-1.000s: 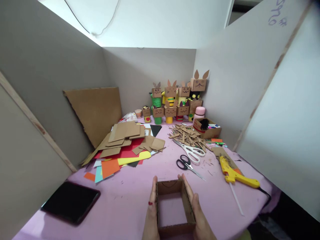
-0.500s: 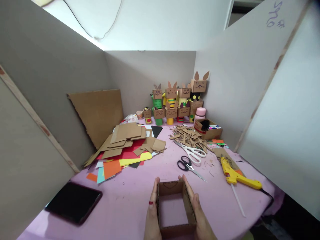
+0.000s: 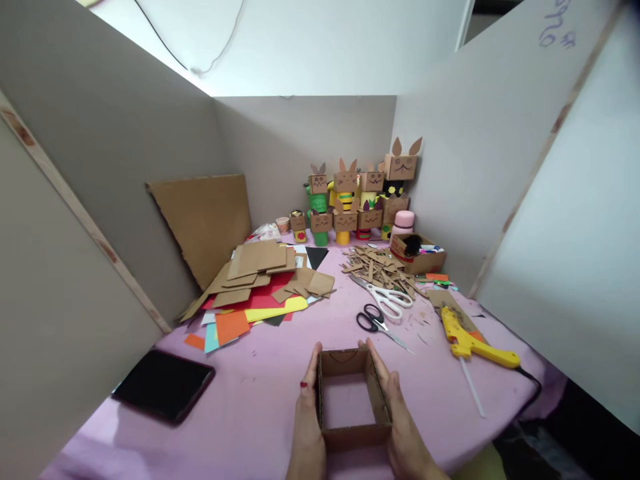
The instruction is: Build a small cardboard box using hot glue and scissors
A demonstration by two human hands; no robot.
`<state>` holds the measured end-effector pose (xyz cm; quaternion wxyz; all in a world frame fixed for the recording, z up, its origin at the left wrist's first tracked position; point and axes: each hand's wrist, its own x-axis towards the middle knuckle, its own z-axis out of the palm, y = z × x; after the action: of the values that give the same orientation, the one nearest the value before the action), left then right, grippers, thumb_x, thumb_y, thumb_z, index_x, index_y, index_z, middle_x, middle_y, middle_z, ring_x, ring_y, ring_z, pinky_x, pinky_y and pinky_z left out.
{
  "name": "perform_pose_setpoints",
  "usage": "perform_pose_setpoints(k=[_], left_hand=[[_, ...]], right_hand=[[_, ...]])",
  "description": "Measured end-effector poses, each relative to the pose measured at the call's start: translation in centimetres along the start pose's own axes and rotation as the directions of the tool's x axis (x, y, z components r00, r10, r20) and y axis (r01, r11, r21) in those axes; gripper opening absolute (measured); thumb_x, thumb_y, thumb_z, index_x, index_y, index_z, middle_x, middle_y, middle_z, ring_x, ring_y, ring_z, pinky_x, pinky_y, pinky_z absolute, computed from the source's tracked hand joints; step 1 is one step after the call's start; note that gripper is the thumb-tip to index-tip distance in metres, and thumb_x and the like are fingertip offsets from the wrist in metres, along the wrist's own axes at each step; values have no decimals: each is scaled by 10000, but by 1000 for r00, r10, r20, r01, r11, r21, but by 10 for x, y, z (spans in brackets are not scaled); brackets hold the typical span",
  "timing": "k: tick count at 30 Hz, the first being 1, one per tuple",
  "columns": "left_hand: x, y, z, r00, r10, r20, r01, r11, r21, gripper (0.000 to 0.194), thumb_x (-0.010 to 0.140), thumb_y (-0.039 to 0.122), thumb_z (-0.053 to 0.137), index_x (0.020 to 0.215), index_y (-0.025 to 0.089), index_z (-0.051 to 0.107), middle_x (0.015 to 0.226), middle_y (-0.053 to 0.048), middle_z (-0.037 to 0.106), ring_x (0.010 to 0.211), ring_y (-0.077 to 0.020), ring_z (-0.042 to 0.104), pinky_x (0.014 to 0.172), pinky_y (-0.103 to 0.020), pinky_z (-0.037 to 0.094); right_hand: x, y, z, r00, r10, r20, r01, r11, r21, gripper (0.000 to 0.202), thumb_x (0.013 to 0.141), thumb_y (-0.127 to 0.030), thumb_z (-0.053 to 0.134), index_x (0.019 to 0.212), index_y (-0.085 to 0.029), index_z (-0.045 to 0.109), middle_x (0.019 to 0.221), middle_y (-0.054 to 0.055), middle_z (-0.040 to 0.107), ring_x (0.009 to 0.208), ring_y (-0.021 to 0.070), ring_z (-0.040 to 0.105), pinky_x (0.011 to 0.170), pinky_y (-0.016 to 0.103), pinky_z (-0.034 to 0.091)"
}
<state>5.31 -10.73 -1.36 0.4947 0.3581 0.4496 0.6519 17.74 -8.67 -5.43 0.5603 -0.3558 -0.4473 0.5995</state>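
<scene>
Between my two hands is an open cardboard box frame [image 3: 356, 437], four walls with no top or bottom, so the pink tablecloth shows through it. My left hand [image 3: 309, 413] presses along its left wall, fingers stretched toward the far corner. Against the right wall lies my right hand [image 3: 400, 413], its thumb near the upper edge. Beyond the frame are black-handled scissors [image 3: 375, 320] and larger white-handled scissors [image 3: 387, 299]. To the right rests a yellow hot glue gun [image 3: 467, 343] with a white glue stick [image 3: 473, 387] sticking out.
At left lie a black tablet [image 3: 163, 385] and a pile of cardboard pieces [image 3: 260, 259] with coloured paper. Cardboard strips [image 3: 377, 267] and a small box of supplies [image 3: 417, 261] sit at back right. Several cardboard animal figures [image 3: 345, 220] stand at the back. Grey panels [image 3: 305, 133] enclose the table.
The view has shifted slightly, so the table's things appear a little higher, the left ones also further right. Both hands still hold the cardboard frame in much the same way.
</scene>
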Motion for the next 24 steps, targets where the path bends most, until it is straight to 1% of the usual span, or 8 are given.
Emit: perform_pose_setpoints(k=[3,6,9,11,13,17,20,24], left_hand=[[0,1,-5,998,-39,41,41,998,-46,617,923,595,254,1418,253,388,1522,-7,344,1415,-204,236,1171,-349,141],[-1,2,-18,991,51,127,-53,999,7,700,867,654,352,1432,242,363,1540,-32,303,1431,-208,175,1167,-326,122],[1,2,-34,942,74,328,-126,982,142,1007,677,664,649,1483,245,215,1562,-85,226,1432,-275,148,1149,-379,203],[4,2,-43,894,11,447,-128,964,231,1199,610,580,764,1500,257,29,1574,-112,168,1428,-304,153,1134,-426,233],[8,4,-47,866,-28,500,-134,949,285,1252,630,493,792,1486,263,-92,1574,-133,158,1412,-315,217,1120,-453,256],[22,22,-45,882,-22,471,-209,877,433,1159,649,322,806,1498,278,19,1556,-126,223,1401,-322,251,1131,-471,213],[42,41,-35,889,64,453,-320,796,514,1071,647,248,799,1491,276,142,1544,-113,257,1419,-308,201,1151,-462,137],[81,62,-14,925,205,320,-319,877,360,1147,646,300,793,1488,313,14,1506,-128,284,1362,-323,326,1095,-467,287]], right_hand=[[-4,-8,-3,999,2,49,-5,998,58,700,889,-678,222,1486,-316,165,1586,-53,112,1442,165,71,1170,401,81],[-8,-19,-13,987,-72,147,79,996,-47,991,760,-745,465,1500,-277,1,1596,13,64,1444,193,62,1158,383,126],[-10,-28,-26,964,-16,265,70,977,-199,1287,627,-672,703,1478,-218,-149,1593,96,47,1444,223,81,1148,409,134],[-9,-33,-32,947,25,320,63,963,-262,1301,634,-580,753,1476,-182,-156,1587,127,75,1442,226,100,1149,421,104],[-7,-37,-33,945,44,324,67,944,-324,1241,647,-457,770,1490,-171,-95,1579,136,124,1437,236,133,1149,436,79],[4,-50,-28,966,9,257,114,881,-460,1111,623,-200,739,1501,-197,58,1582,106,123,1436,233,136,1151,443,82],[24,-63,-26,957,-64,284,209,832,-514,1105,619,-134,698,1501,-227,38,1583,92,132,1433,222,153,1149,446,122],[68,-73,-36,967,-171,189,254,604,-756,936,727,-199,599,1495,-192,63,1544,114,264,1366,203,337,1092,384,302]])
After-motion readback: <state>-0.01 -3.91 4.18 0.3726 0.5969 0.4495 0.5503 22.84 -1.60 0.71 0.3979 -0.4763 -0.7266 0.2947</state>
